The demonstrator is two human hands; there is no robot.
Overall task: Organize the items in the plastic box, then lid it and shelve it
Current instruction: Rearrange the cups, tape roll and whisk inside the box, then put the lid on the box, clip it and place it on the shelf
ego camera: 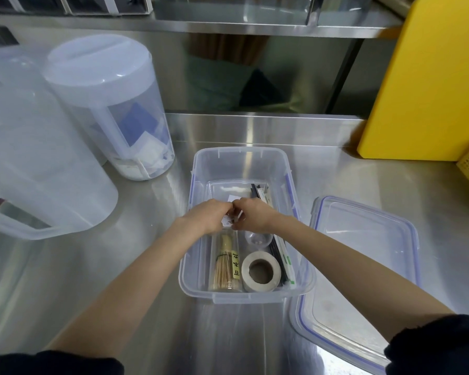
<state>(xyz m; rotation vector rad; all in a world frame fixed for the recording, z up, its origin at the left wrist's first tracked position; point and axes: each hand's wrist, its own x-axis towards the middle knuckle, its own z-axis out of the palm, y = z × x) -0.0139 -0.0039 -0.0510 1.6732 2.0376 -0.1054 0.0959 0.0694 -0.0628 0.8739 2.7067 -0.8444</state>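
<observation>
A steel counter point(98, 266) fills the view. At ten o'clock stand two frosted jugs point(33, 147), at two o'clock a yellow board point(428, 85). The open box point(244, 163) sits at centre, its lid point(363, 255) flat at four o'clock, touching it. Inside, toward six o'clock, lie a tape roll point(260, 272), a whisk tube point(225, 263) and sleeved sticks point(282, 263). Above them the left hand point(206, 217) and right hand point(252, 215) meet, fingers curled, pinching small white slips point(229, 221).

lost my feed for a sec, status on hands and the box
Left hand and right hand together pinching small white item over open plastic box. Lid off, lying right of box. Nothing blocking.
</observation>
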